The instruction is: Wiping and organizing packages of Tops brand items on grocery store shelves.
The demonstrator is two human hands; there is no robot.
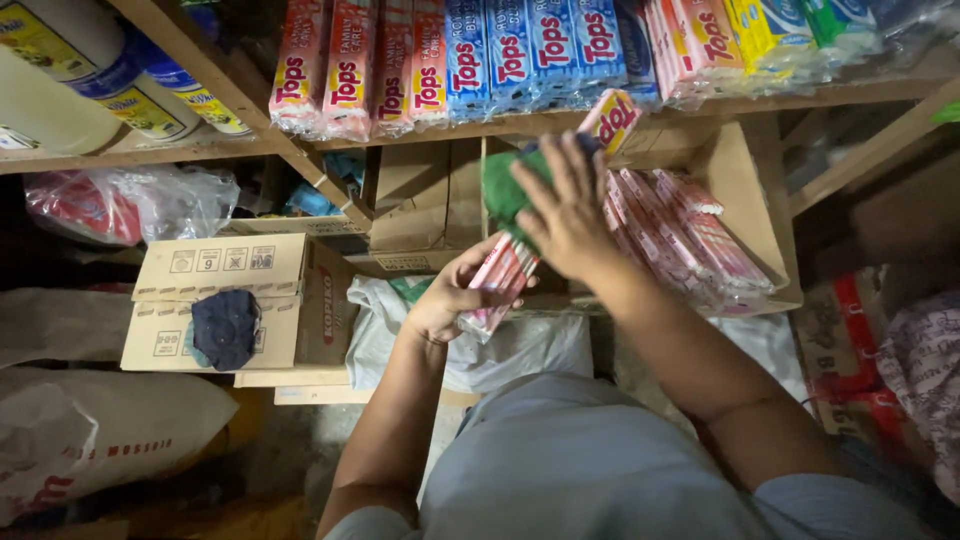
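Observation:
My left hand [452, 296] grips one long pink and white wrapped pack [497, 284] at its lower end, tilted up to the right. My right hand [566, 208] lies spread over a green cloth [503, 189] and over the top of that pack, in front of an open cardboard box [752, 200]. Several more pink packs [680, 240] lie stacked inside this box, right of my hands. Another pink pack end [612, 117] sticks up just above my right fingers.
A wooden shelf [480, 128] above carries rows of red, pink, blue and yellow packs. Bottles [110, 80] stand on the upper left shelf. Left lie closed cartons [240, 300] with a dark cloth [224, 328], plastic bags [140, 200] and a sack [100, 430].

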